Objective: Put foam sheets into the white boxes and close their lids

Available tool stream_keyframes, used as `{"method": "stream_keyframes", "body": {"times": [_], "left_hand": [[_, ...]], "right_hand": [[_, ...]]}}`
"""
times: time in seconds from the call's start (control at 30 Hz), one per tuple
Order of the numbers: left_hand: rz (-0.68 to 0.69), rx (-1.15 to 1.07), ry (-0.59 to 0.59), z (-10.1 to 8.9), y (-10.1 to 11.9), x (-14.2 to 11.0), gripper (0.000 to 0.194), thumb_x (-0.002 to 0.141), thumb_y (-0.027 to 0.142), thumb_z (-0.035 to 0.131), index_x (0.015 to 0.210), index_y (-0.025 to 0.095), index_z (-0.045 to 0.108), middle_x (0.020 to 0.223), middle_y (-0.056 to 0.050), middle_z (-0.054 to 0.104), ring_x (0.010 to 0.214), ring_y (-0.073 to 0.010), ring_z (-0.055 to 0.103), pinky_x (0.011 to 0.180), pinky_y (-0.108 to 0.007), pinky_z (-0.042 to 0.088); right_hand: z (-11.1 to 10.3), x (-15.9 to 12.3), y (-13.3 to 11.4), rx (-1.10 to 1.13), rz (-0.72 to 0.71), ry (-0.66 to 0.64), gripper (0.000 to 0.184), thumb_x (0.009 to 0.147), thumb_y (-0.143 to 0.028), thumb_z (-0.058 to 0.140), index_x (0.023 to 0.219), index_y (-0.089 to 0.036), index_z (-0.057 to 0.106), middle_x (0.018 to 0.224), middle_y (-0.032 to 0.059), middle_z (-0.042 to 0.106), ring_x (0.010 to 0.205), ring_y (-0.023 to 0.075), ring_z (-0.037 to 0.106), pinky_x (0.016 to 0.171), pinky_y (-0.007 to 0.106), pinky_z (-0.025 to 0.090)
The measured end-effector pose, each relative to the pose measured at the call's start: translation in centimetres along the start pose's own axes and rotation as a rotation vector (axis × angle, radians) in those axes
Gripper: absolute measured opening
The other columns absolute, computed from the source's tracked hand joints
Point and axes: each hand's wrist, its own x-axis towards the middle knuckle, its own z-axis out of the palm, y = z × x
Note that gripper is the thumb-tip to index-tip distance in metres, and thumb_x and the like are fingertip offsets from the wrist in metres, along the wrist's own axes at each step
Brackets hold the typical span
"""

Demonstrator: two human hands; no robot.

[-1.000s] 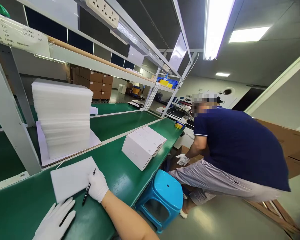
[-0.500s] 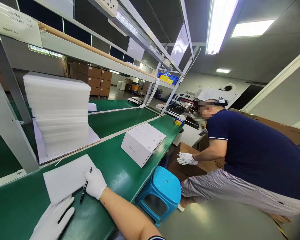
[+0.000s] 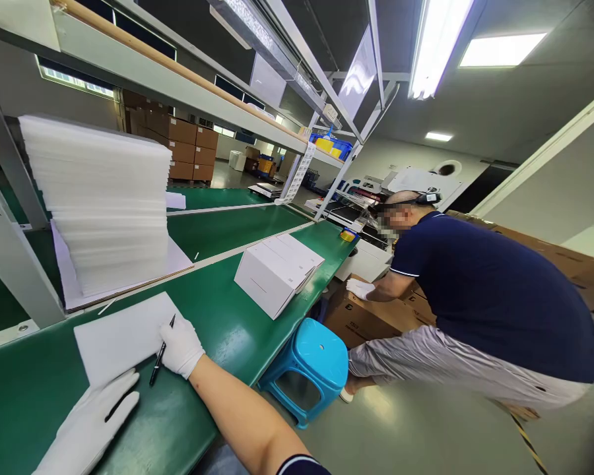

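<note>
- Green workbench (image 3: 218,336) is overhung by shelving (image 3: 193,87).
- Left hand (image 3: 93,422) is laid flat by sheet (image 3: 121,338), fingers released.
- Pen (image 3: 157,368) is clasped by fingers of right hand (image 3: 182,346).

blue stool (image 3: 321,349) near brown carton (image 3: 359,321)

The right hand (image 3: 182,346) holds a pen (image 3: 157,365) over the green table (image 3: 222,343); the left hand (image 3: 92,419) lies against the white sheet (image 3: 121,335).
</note>
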Motion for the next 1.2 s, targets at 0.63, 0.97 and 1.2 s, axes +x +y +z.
{"method": "stream_keyframes", "body": {"times": [0.63,0.97,1.2], "left_hand": [[0.022,0.039,0.019,0.4,0.6,-0.5,0.064,0.086,0.059,0.033,0.127,0.023,0.066,0.136,-0.005,0.061,0.128,-0.0312,0.054,0.112,-0.052,0.038],[0.118,-0.004,0.134,1.3,-0.6,-0.4,0.049,0.088,0.053,0.046,0.12,0.026,0.071,0.132,-0.005,0.064,0.127,-0.0283,0.055,0.112,-0.045,0.039],[0.08,0.017,0.081,1.4,-0.2,-0.7,0.05,0.09,0.052,0.041,0.125,0.027,0.068,0.138,-0.004,0.059,0.134,-0.0312,0.048,0.114,-0.053,0.034]], "right_hand": [[-0.3,-0.2,-0.3,-0.006,0.017,-0.013,0.019,0.071,-0.02,0.06,0.09,-0.021,0.057,0.087,0.0053,0.058,0.075,0.0211,0.055,0.062,0.028,0.042],[-0.5,-0.3,-0.6,-0.036,0.053,-0.024,0.02,0.069,-0.018,0.061,0.089,-0.021,0.058,0.085,0.0052,0.059,0.073,0.0214,0.057,0.061,0.028,0.042],[-0.6,-0.4,-0.7,-0.07,0.066,-0.05,0.027,0.069,-0.019,0.062,0.096,-0.018,0.061,0.091,0.0077,0.061,0.076,0.0224,0.058,0.063,0.029,0.043]]}}
